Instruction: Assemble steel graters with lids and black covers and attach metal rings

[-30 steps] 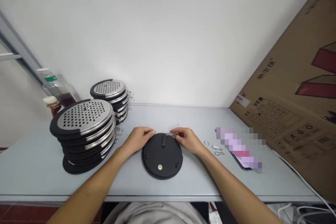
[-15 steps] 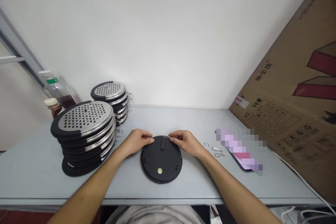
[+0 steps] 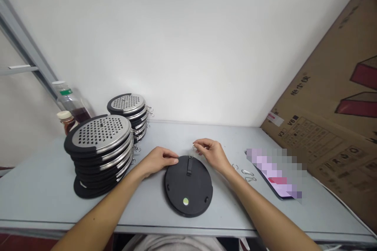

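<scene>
A round black disc lies flat on the table, with a short black strap near its far edge and a pale green sticker near its close edge. At the disc's upper left rim, the thumb and fingers of my left hand are closed on the edge. Just beyond the strap's metal loop, my right hand pinches a small silver clip in its fingertips, partly hidden. A loose metal ring and two small carabiners rest to the right of my right hand.
Two stacks of round perforated steel plates with black rims, a near stack and a far stack, stand left. Behind them are a bottle and a small jar. A phone and a large cardboard box are at right.
My right hand has lifted slightly away from the disc's rim, raising the small clip at the strap. My left hand stays at the rim. The whole view has shifted slightly.
</scene>
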A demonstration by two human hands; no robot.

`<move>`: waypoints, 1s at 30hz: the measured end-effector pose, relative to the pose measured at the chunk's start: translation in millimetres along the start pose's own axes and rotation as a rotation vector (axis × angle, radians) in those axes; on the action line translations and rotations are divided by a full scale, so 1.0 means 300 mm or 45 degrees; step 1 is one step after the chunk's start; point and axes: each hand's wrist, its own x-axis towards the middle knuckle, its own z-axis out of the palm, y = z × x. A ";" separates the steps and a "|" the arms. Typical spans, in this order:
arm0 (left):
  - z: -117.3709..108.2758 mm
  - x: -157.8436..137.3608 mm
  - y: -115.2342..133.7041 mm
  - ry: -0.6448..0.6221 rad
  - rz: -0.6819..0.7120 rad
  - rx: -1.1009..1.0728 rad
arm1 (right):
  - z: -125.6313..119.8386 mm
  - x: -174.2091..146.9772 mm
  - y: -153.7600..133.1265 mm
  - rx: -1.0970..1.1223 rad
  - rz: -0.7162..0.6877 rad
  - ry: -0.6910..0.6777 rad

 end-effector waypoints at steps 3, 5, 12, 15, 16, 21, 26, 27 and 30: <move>0.005 -0.013 0.026 -0.042 0.087 -0.187 | -0.003 0.023 -0.084 0.239 -0.130 -0.172; 0.004 -0.025 0.044 -0.101 0.175 -0.279 | -0.001 0.036 -0.138 0.406 -0.136 -0.317; 0.011 -0.049 0.078 -0.317 0.278 -0.452 | 0.011 0.050 -0.157 0.879 0.380 -0.470; 0.023 -0.050 0.082 -0.410 0.219 -0.490 | -0.018 0.053 -0.122 0.970 0.500 -0.651; 0.025 -0.050 0.083 -0.440 0.206 -0.518 | -0.030 0.056 -0.110 0.991 0.534 -0.713; 0.023 -0.043 0.079 -0.478 0.134 -0.566 | -0.065 0.073 -0.079 1.055 0.672 -0.891; 0.004 -0.029 0.056 -0.326 0.040 -0.533 | -0.062 0.068 -0.099 1.042 0.699 -0.877; 0.001 -0.027 0.054 -0.309 0.018 -0.521 | -0.061 0.066 -0.105 1.021 0.709 -0.854; -0.002 -0.029 0.054 -0.314 -0.038 -0.503 | -0.060 0.061 -0.119 0.954 0.746 -0.770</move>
